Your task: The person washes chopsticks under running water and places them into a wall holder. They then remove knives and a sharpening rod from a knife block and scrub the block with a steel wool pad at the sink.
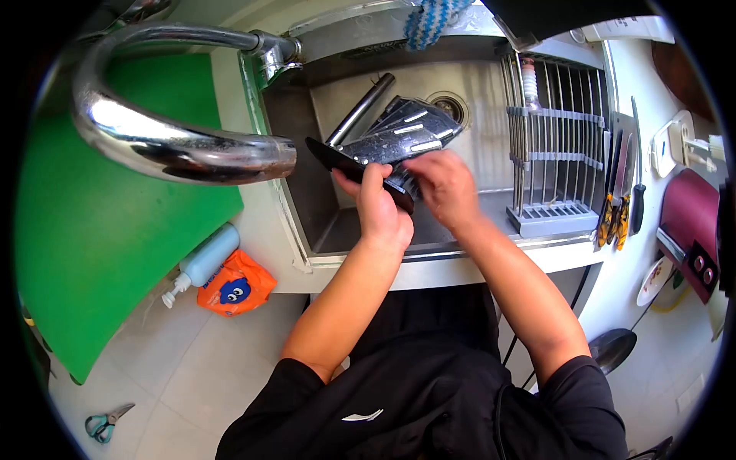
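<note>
My left hand (pixel 383 211) grips a flat black piece (pixel 335 159) by its lower edge, over the left part of the steel sink (pixel 491 92). Close beside it on the right, my right hand (pixel 445 184) has its fingers curled in at the same piece; whether they pinch anything is too small to tell. Behind both hands lies a black slotted part (pixel 402 139) with wet, shiny faces, near the drain (pixel 448 106). A metal tube (pixel 362 109) leans at its upper left.
A large chrome faucet (pixel 184 149) arches in from the left over a green board (pixel 123 192). The wire rack (pixel 556 157) stands at the sink's right, with knives (pixel 619 176) beyond it. A blue bottle (pixel 208 254) and orange packet (pixel 238 285) sit lower left.
</note>
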The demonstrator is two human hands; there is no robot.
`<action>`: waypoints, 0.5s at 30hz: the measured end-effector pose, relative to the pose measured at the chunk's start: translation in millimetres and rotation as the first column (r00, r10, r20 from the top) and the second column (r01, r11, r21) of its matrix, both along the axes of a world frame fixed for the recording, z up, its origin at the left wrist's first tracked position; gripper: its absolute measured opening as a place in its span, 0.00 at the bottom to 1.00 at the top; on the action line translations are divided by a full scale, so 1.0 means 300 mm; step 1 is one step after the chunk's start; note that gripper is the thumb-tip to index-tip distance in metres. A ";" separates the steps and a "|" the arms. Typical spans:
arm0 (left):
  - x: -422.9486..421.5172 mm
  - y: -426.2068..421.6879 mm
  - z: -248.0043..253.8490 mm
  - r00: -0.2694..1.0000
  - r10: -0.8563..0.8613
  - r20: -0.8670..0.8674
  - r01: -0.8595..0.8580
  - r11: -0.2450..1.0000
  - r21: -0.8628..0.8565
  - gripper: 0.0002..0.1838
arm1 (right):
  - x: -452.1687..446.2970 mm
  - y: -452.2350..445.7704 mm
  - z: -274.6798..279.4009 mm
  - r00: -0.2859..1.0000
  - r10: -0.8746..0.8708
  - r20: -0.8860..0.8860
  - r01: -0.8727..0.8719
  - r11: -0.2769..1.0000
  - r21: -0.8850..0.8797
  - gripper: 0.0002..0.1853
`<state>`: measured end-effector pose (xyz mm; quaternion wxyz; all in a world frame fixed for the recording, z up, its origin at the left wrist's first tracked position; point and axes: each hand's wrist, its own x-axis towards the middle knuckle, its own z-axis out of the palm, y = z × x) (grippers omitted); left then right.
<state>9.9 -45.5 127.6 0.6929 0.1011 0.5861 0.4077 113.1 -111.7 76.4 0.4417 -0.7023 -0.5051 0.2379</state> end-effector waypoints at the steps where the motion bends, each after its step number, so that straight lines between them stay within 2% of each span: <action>1: 0.006 -0.009 0.010 1.000 -0.007 0.000 0.007 1.000 -0.005 0.43 | 0.009 -0.017 -0.004 0.991 -0.090 0.104 0.094 0.995 -0.037 0.15; 3: 0.033 -0.014 0.017 0.993 0.012 -0.116 -0.014 1.000 -0.015 0.44 | 0.004 -0.029 0.005 0.981 -0.115 0.156 0.123 0.992 -0.039 0.17; 5: 0.025 -0.008 -0.008 0.996 0.019 -0.086 -0.020 1.000 -0.005 0.43 | -0.043 -0.025 0.028 0.988 -0.058 0.141 0.058 0.998 0.002 0.20; 6: 0.017 -0.006 -0.010 0.998 -0.001 -0.056 -0.001 0.999 -0.032 0.43 | -0.052 -0.023 0.037 0.997 0.056 0.051 -0.057 0.998 0.015 0.23; 7: 0.011 -0.007 -0.011 1.000 -0.016 -0.025 0.014 0.998 -0.057 0.43 | -0.044 -0.030 0.035 0.997 0.060 0.049 -0.061 0.998 0.013 0.23; 9: 0.001 -0.017 -0.003 0.999 -0.028 0.017 0.029 0.998 -0.057 0.44 | -0.003 -0.049 0.022 0.975 0.154 0.161 -0.157 0.988 0.008 0.23; 10: -0.004 -0.023 0.002 0.999 -0.049 -0.019 0.049 0.998 -0.031 0.51 | 0.006 -0.067 0.012 0.968 0.082 0.238 -0.086 0.996 0.007 0.22; 11: -0.001 -0.025 0.005 0.996 -0.071 -0.052 0.071 0.997 -0.003 0.60 | 0.010 -0.080 0.000 0.967 0.078 0.241 -0.082 0.997 0.006 0.22; 13: 0.010 -0.025 0.005 0.996 -0.057 -0.063 0.057 0.998 -0.012 0.60 | 0.015 -0.086 -0.006 0.942 -0.032 0.334 0.081 0.988 -0.134 0.21; 15: 0.017 -0.031 0.009 0.995 -0.035 -0.095 0.032 0.999 -0.037 0.61 | -0.011 -0.083 0.007 0.945 -0.064 0.321 0.103 0.989 -0.107 0.20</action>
